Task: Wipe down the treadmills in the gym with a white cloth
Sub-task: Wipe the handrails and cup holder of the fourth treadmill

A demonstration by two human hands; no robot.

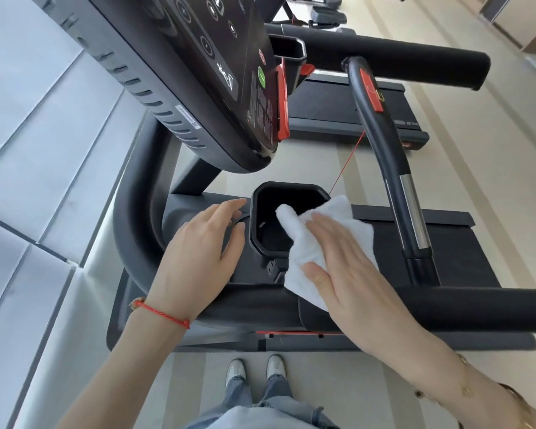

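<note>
Your right hand (350, 264) presses the white cloth (310, 243) flat-fingered beside the cup holder (287, 190); your left hand (198, 246) rests open, seemingly touching the treadmill (143, 230) opposite.

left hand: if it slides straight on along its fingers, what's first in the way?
Probably the raised rim of the black cup holder. The left hand lies flat on the treadmill's console tray, its fingertips just short of that rim; depth is unclear.
</note>
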